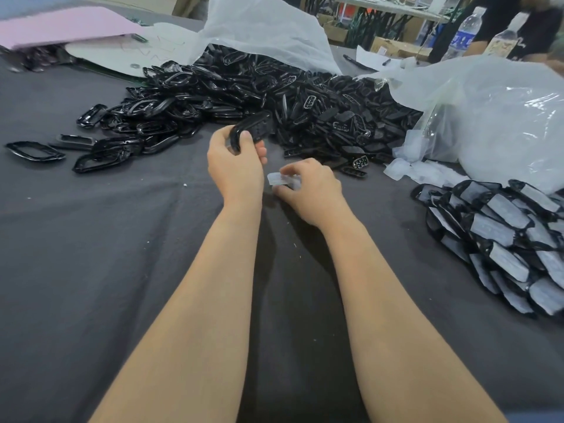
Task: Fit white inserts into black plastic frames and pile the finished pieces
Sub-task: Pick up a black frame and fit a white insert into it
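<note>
My left hand (236, 161) grips a black plastic frame (254, 126), holding it up just in front of the big heap of loose black frames (259, 99). My right hand (308, 190) pinches a small white translucent insert (282, 179) low over the grey cloth, a little right of and below the frame. The two pieces are apart. A pile of finished pieces (503, 239), black frames with white inserts, lies at the right edge. More white inserts (409, 169) spill from a clear bag at the right.
The table is covered by a dark grey cloth (122, 239). Clear plastic bags (494, 117) stand at the back and right. A pink sheet (61, 25) lies far left. Water bottles (464, 32) and another person are at the far right.
</note>
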The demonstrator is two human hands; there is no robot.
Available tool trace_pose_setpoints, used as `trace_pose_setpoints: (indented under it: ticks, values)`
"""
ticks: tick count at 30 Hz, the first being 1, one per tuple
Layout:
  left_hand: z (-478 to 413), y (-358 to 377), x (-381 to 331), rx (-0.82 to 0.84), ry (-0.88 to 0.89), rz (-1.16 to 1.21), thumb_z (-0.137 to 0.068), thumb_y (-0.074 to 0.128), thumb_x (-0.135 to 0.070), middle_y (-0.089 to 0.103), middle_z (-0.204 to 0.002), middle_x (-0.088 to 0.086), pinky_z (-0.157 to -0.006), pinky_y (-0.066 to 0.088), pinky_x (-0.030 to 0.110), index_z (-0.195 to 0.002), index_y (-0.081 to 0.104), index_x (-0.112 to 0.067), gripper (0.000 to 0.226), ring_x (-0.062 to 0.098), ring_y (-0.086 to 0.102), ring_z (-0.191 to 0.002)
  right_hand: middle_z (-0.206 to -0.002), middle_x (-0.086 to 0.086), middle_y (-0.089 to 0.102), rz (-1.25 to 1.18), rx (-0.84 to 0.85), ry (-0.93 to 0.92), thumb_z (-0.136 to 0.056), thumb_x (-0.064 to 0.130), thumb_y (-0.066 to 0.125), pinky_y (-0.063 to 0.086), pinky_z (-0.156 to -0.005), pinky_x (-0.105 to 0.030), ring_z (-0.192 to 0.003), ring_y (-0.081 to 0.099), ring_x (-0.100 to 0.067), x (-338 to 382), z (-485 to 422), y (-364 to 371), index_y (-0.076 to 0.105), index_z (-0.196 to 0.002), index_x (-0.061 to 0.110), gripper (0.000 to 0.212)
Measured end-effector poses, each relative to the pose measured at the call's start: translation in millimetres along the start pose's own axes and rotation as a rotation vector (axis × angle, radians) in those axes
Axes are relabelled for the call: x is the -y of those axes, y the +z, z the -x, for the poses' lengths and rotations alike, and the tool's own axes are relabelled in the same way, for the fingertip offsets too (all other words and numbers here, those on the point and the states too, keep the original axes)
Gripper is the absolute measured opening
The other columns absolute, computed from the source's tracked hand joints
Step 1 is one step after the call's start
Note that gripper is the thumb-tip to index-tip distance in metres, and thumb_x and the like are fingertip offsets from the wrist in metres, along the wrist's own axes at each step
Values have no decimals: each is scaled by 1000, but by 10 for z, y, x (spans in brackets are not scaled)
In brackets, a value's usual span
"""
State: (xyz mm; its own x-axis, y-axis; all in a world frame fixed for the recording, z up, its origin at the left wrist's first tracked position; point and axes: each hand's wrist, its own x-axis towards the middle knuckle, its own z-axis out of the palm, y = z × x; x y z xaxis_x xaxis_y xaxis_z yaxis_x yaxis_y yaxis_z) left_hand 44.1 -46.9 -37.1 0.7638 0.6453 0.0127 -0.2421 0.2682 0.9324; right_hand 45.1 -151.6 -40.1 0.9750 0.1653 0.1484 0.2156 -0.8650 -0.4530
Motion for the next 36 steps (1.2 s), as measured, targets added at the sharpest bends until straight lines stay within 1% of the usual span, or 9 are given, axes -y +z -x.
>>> trace_pose_setpoints:
  ticks: [5,9,11,14,20,25,27,33,36]
  values:
    - [49,26,-6,69,1,-37,-98,50,-9,66,-78,2,-62,53,18,-101,52,-17,9,3,63,-60,-108,0,64,-1,-159,3,-96,24,52,34,-97,-37,-106,56,-21,50,27,38,64,-103,18,15]
    - [56,37,2,89,11,-86,-98,50,-12,66,-75,-1,-61,53,17,-106,54,-15,10,0,61,-57,-96,-3,65,-349,-307,43,-97,15,48,43,-95,-46,-95,59,-24,42,50,-22,58,-102,8,14]
    - [50,37,9,90,15,-95,-98,50,-12,66,-76,0,-65,55,20,-105,54,-17,9,0,61,-57,-104,1,64,-307,-242,-6,-95,24,54,41,-98,-45,-104,57,-21,40,42,-53,59,-111,13,20]
    - [47,36,20,81,30,-107,-98,50,-11,68,-82,3,-74,58,27,-98,52,-22,11,2,63,-61,-127,2,55,60,-1,-11,-91,44,57,32,-103,-42,-122,46,-22,40,2,11,59,-121,27,35]
    - [41,36,26,83,45,-126,-97,50,-12,69,-89,6,-74,58,27,-96,52,-24,12,2,64,-63,-114,0,61,44,-172,-8,-97,30,50,31,-94,-37,-112,52,-22,67,-5,99,65,-107,20,21]
    - [37,34,37,79,55,-153,-98,51,-13,71,-94,8,-78,59,31,-99,52,-24,12,2,65,-66,-124,1,55,133,-18,-21,-91,42,55,30,-100,-42,-119,46,-23,86,-24,88,61,-116,27,30]
    - [45,38,40,90,58,-165,-98,50,-13,70,-94,7,-76,58,29,-100,52,-24,12,0,64,-63,-125,0,54,152,-24,-17,-92,41,54,30,-100,-42,-119,46,-24,96,-23,96,62,-116,27,29]
    - [69,38,33,126,82,-199,-98,51,-12,67,-81,-2,-67,56,22,-89,49,-35,25,-3,62,-60,-110,-3,63,25,-200,-70,-97,25,50,33,-95,-37,-106,54,-22,98,26,112,64,-106,14,20]
    - [61,35,28,125,65,-196,-98,50,-12,65,-79,-4,-77,58,30,-89,48,-34,24,-4,62,-58,-89,-2,62,-284,-345,-21,-97,19,51,41,-80,-27,-86,56,-18,76,16,36,62,-95,9,15]
